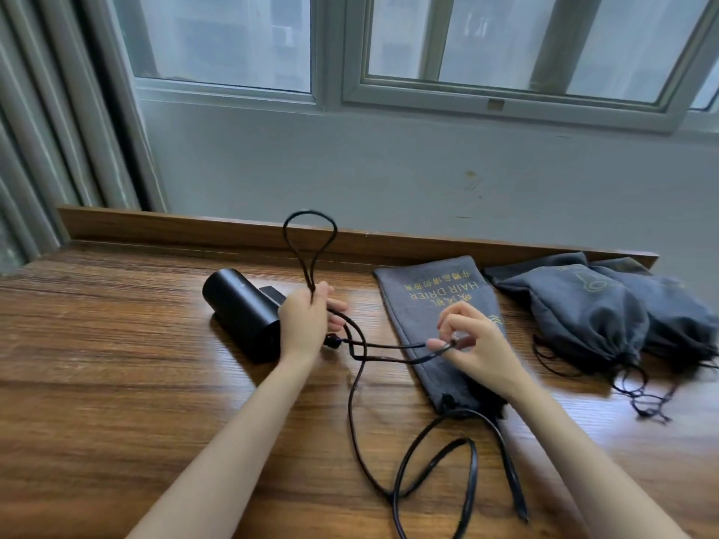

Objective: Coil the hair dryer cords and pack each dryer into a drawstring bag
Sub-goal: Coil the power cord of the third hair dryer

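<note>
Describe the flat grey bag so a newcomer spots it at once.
On the wooden table below the window, look right of the black hair dryer. The flat bag shows gold HAIR DRIER print, partly behind the right hand; the grey bags further right are stuffed and bunched.

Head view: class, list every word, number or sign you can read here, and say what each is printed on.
"HAIR DRIER": gold print on the flat grey drawstring bag, upside down to the camera.
Gold Chinese characters, two lines on the same bag: too blurred to read.
Gold emblem on the filled drawstring bag: a drawing, no legible words.
Black hair dryer: no readable marking.
</note>
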`<act>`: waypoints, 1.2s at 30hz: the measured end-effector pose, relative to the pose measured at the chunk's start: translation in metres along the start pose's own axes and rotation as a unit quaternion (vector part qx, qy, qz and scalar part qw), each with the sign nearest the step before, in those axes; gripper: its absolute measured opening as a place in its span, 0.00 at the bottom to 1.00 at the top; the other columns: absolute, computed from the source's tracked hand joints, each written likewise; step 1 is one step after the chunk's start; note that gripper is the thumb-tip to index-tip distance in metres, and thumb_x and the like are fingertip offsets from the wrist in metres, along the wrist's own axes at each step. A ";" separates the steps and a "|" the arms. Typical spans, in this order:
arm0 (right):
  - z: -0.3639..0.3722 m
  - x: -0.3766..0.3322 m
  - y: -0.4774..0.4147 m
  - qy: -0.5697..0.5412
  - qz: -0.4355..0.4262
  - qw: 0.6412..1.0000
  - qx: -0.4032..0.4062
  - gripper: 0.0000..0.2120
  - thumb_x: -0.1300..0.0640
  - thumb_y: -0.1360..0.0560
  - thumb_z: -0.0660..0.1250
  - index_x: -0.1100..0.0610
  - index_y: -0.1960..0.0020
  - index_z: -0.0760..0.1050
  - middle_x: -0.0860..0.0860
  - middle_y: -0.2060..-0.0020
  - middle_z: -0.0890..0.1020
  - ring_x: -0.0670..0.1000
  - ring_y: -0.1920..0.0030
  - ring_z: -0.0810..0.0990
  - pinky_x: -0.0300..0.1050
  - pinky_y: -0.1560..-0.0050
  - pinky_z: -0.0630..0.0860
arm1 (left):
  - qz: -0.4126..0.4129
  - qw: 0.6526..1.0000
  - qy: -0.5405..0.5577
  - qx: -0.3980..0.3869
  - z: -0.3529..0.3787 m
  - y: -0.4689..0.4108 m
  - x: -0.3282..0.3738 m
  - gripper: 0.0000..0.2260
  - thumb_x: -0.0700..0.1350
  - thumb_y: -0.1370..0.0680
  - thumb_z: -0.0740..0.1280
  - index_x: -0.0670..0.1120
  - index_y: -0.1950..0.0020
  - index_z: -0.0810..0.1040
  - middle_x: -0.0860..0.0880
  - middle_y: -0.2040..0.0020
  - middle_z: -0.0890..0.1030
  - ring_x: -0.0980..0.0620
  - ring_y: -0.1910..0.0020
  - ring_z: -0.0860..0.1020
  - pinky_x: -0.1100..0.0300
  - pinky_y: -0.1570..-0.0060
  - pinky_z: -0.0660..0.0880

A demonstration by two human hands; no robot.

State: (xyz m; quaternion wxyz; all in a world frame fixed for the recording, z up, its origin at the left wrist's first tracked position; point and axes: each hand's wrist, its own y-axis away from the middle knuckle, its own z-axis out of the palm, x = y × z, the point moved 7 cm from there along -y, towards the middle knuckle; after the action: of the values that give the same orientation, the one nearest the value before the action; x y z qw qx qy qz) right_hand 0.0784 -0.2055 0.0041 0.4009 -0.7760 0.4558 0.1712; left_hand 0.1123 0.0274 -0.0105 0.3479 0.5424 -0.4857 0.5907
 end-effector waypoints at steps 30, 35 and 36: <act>0.006 -0.001 -0.043 -0.379 0.298 0.867 0.127 0.16 0.54 0.18 0.52 0.58 0.57 0.74 0.46 0.77 0.68 0.40 0.81 0.63 0.31 0.83 0.58 | 0.106 0.927 -0.184 -0.310 0.039 0.034 -0.006 0.16 0.45 0.19 0.57 0.55 0.63 0.76 0.54 0.68 0.74 0.58 0.66 0.72 0.56 0.61 0.68; -0.039 0.009 -0.050 -0.515 0.328 0.774 0.167 0.15 0.56 0.17 0.48 0.59 0.56 0.70 0.45 0.82 0.65 0.40 0.85 0.60 0.30 0.87 0.56 | 0.080 0.930 -0.186 -0.307 0.040 0.043 -0.014 0.04 0.53 0.27 0.70 0.56 0.59 0.76 0.61 0.72 0.74 0.65 0.70 0.71 0.71 0.67 0.65; -0.047 0.012 -0.049 -0.534 0.332 0.757 0.178 0.16 0.56 0.17 0.48 0.58 0.56 0.70 0.44 0.84 0.65 0.40 0.85 0.61 0.31 0.88 0.57 | 0.083 0.930 -0.203 -0.295 0.040 0.044 -0.014 0.06 0.53 0.29 0.71 0.55 0.57 0.76 0.60 0.71 0.72 0.64 0.70 0.70 0.70 0.67 0.64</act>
State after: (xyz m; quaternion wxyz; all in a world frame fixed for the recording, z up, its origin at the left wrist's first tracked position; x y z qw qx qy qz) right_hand 0.1218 -0.2360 0.0485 0.6277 -0.2732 0.4194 0.5962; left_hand 0.0857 -0.0220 -0.0355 0.3357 0.4814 -0.7416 0.3249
